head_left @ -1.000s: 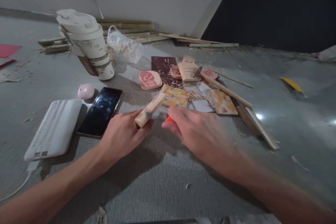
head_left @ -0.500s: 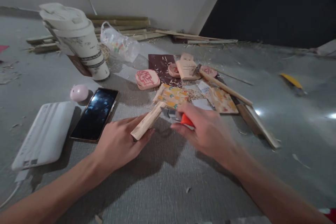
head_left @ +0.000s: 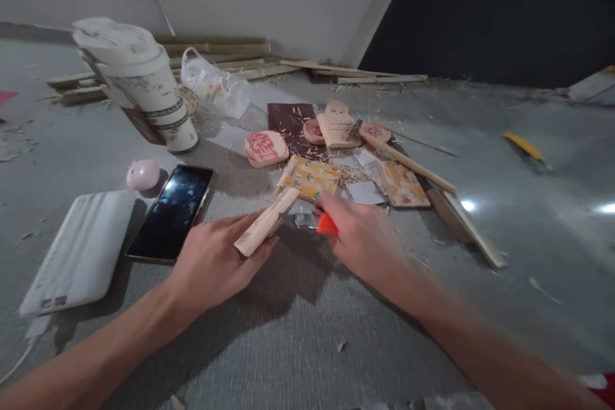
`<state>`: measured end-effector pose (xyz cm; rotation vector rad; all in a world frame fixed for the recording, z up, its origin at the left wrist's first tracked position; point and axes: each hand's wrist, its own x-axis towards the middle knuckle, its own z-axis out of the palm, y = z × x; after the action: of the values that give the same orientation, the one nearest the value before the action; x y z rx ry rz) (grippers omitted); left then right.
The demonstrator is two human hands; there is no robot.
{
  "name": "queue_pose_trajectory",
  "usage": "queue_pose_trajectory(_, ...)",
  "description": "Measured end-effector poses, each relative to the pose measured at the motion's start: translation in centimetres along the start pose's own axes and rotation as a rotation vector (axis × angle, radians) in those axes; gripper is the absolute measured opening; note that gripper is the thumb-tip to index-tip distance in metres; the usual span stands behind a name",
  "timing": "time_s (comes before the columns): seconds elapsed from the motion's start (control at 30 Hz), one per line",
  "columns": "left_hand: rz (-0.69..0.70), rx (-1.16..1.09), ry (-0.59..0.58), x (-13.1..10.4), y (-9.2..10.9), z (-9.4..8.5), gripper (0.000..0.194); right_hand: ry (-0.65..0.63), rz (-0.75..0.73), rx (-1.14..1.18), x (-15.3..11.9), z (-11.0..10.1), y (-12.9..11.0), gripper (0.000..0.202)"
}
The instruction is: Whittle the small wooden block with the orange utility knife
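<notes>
My left hand [head_left: 218,259] is closed around a pale wood stick [head_left: 265,223], which slants up to the right from its grip. In my right hand [head_left: 362,237] is a knife [head_left: 327,224] with an orange handle. Its grey blade points left, and the tip meets or overlaps the right side of the stick. Just beyond the stick lies a pad with a yellow pattern [head_left: 312,177]. Wood pieces with red drawings, one of them a rounded block [head_left: 266,148], lie farther back among shavings.
A phone [head_left: 172,213], a white power bank [head_left: 79,253], a pink round object [head_left: 143,175] and a tall cup [head_left: 139,83] stand or lie at left. Bamboo sticks [head_left: 216,49] line the back. A hammer-like tool [head_left: 408,160] and yellow cutter [head_left: 526,146] lie at right.
The knife has moved down and left, and its blade now points more directly at the stick's side. The whole view has shifted slightly. My left hand keeps its hold.
</notes>
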<state>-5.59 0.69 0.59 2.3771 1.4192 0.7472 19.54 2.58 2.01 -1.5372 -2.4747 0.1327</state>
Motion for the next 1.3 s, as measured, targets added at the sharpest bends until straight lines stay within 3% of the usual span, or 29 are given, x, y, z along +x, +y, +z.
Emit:
queue_pose_trajectory(0.17, -0.01, -0.003, -0.014, 0.0, -0.2, -0.1, 0.036, -0.013, 0.029, 0.007, 0.0, 0.2, 0.3, 0.025)
queue_pose_trajectory(0.6, -0.044, -0.047, -0.032, 0.0, -0.3, -0.1, 0.033, 0.063, -0.029, 0.059, -0.1, 0.6, 0.4, 0.011)
queue_pose_trajectory(0.83, -0.018, -0.035, -0.014, 0.1, -0.2, -0.2, 0.032, 0.052, -0.217, 0.141, -0.3, 0.8, 0.3, 0.008)
queue_pose_trajectory(1.3, -0.006, -0.001, -0.037, 0.2, -0.3, -0.3, 0.035, 0.01, -0.215, 0.151, -0.7, 1.0, 0.2, 0.008)
